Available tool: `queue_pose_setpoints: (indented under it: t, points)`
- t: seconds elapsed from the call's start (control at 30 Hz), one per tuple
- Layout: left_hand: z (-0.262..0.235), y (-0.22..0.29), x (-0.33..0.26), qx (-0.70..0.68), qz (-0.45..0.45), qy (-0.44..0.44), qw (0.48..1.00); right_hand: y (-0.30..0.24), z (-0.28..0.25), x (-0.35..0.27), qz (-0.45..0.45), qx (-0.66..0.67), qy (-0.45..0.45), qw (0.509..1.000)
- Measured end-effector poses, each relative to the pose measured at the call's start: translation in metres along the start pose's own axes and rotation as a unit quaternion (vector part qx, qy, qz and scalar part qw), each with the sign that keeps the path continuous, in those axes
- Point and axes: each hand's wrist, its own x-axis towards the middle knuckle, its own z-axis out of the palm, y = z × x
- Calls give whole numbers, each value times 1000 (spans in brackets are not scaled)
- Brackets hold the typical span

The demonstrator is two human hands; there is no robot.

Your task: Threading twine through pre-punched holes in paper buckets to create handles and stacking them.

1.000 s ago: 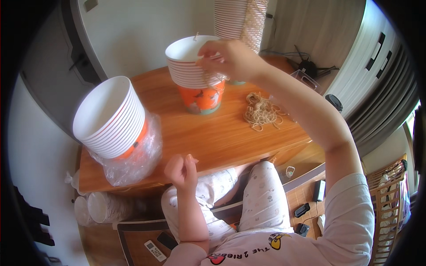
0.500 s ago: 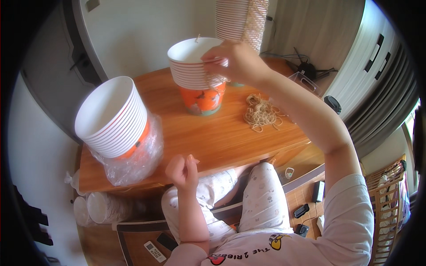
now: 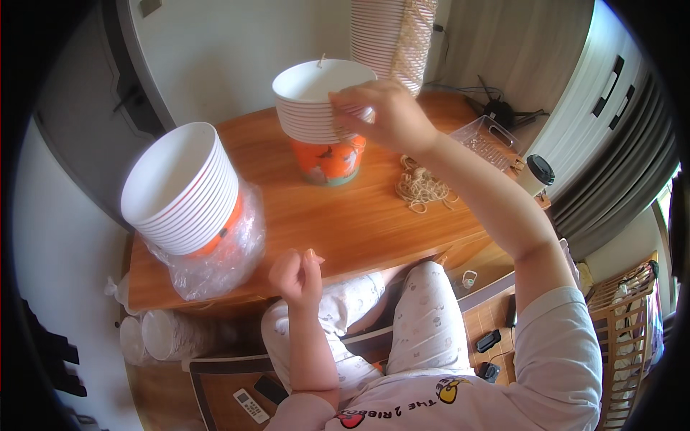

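A nested stack of white-rimmed paper buckets [image 3: 309, 115], orange with a green base on the lowest, stands upright on the table. My right hand [image 3: 392, 115] reaches to its right rim, fingers apart and slightly blurred. A light twine loop [image 3: 352, 142] hangs below that hand against the buckets, and a short twine end sticks up at the back rim. Whether the fingertips touch the twine is hard to see. My left hand [image 3: 298, 276] is held closed in a loose fist at the table's front edge; nothing shows in it. A loose heap of twine [image 3: 424, 187] lies right of the stack.
A second bucket stack [image 3: 180, 190], partly in clear plastic wrap, leans at the left. Behind stands a tall stack [image 3: 377, 32] with twine down its side. A clear tray [image 3: 489, 136], a lidded cup [image 3: 535, 174] and a black router [image 3: 498, 108] are at the right.
My right hand has shifted slightly right and down at the rim, and its forearm has dropped, uncovering the clear tray and the cup. The left hand has barely moved.
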Motion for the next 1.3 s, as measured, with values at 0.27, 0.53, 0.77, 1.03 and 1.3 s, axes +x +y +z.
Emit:
queue_pose_setpoints:
  t: [0.27, 0.53, 0.77, 1.03, 1.3]
  points:
    - [2, 13, 11, 11, -104, -44, 994, 10, -18, 26, 231, 150, -31, 961]
    - [-2, 9, 11, 49, -180, -121, 975, 20, 15, 79, 282, -67, -177, 941]
    - [-7, 5, 12, -38, -193, -79, 977, 25, 15, 91, 322, -97, -318, 887]
    - [-11, -7, 13, -136, -153, -19, 979, -119, 22, 93, -39, 153, -203, 966]
    - [-6, -28, 14, -151, -195, 42, 968, -192, 31, 109, -1, 103, -305, 947]
